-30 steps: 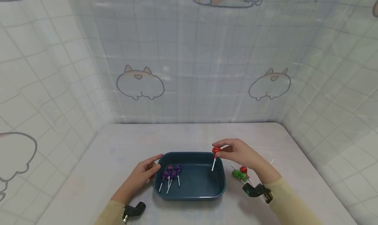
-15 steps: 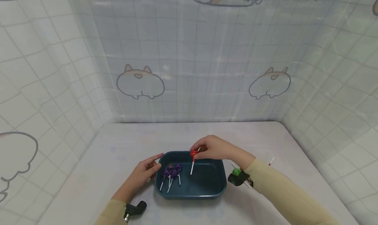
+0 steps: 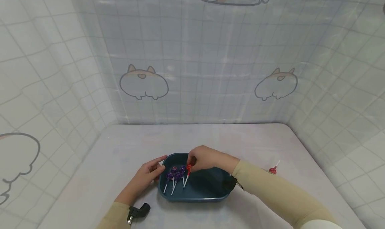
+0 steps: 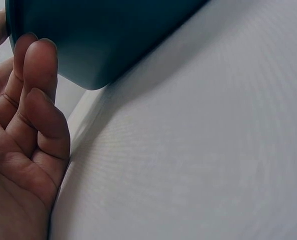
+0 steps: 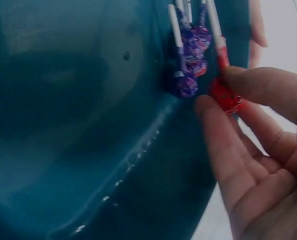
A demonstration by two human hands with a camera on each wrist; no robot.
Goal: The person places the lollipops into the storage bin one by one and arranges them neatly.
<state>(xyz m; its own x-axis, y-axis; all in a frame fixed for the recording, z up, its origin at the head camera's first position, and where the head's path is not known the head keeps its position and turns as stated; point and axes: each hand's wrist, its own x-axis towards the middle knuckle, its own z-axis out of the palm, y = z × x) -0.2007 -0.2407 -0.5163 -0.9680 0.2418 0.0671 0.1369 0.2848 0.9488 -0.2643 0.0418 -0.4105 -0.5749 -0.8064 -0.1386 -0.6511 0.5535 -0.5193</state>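
A deep teal tray (image 3: 204, 199) stands on the table, with several purple-wrapped lollipops (image 3: 176, 174) in its left part. Between thumb and fingertips, my right hand (image 3: 205, 158) pinches a red-wrapped lollipop (image 5: 223, 96) by its head, stick toward me, just right of the purple ones. Whether the red lollipop touches the tray floor I cannot tell. My left hand (image 3: 148, 173) holds the tray's left side, thumb at the rim; in the left wrist view its bent fingers (image 4: 40, 67) lie against the outer wall.
Another red lollipop (image 3: 272, 170) lies on the white table (image 3: 126, 145), right of the tray beyond the right sleeve (image 3: 270, 192). Grid-patterned curtains (image 3: 210, 88) rise behind and at both sides. A black wrist camera (image 3: 140, 210) sits at the left wrist.
My right hand has moved left and down into the tray with the red lollipop, up to the purple ones. Its sleeve now covers the green lollipops on the table. The left hand stays put.
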